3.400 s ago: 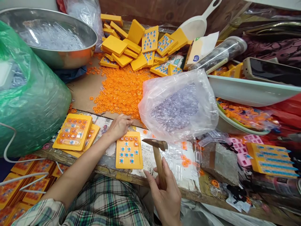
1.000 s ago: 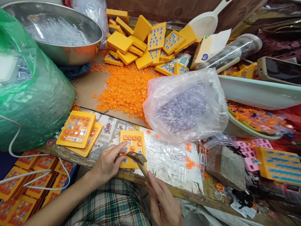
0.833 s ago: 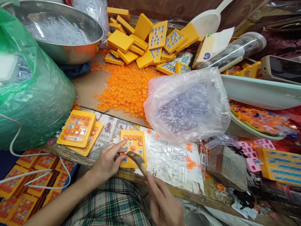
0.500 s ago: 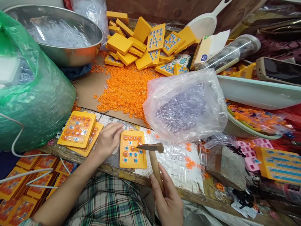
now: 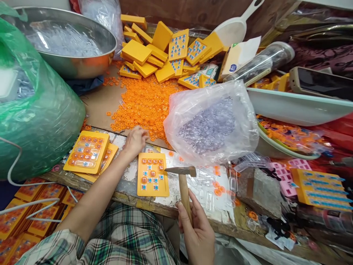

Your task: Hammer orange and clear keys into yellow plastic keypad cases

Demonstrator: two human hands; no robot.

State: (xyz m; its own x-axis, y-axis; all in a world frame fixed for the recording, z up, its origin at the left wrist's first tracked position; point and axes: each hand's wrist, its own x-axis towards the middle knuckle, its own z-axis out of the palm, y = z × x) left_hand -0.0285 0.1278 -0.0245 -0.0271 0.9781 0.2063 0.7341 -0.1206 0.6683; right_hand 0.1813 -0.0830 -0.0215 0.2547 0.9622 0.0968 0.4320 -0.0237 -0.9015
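A yellow keypad panel [image 5: 153, 175] lies flat on the bench edge, with orange caps on its top rows and blue studs below. My right hand [image 5: 197, 233] is closed round the wooden handle of a small hammer [image 5: 183, 180], whose metal head hovers just right of the panel. My left hand [image 5: 136, 139] reaches past the panel to the near edge of a pile of loose orange caps [image 5: 143, 106], its fingers curled down onto them. What they hold, if anything, is hidden.
Finished yellow panels [image 5: 86, 152] are stacked at left by a big green bag [image 5: 35, 110]. A clear bag of transparent parts [image 5: 211, 123] sits right of the caps. Behind are a steel bowl [image 5: 82, 66], heaped yellow panels [image 5: 165, 51] and a white tray [image 5: 298, 106].
My left hand left the panel and moved up to the orange cap pile. The hammer swung down onto the panel, then lifted and now hovers to its right.
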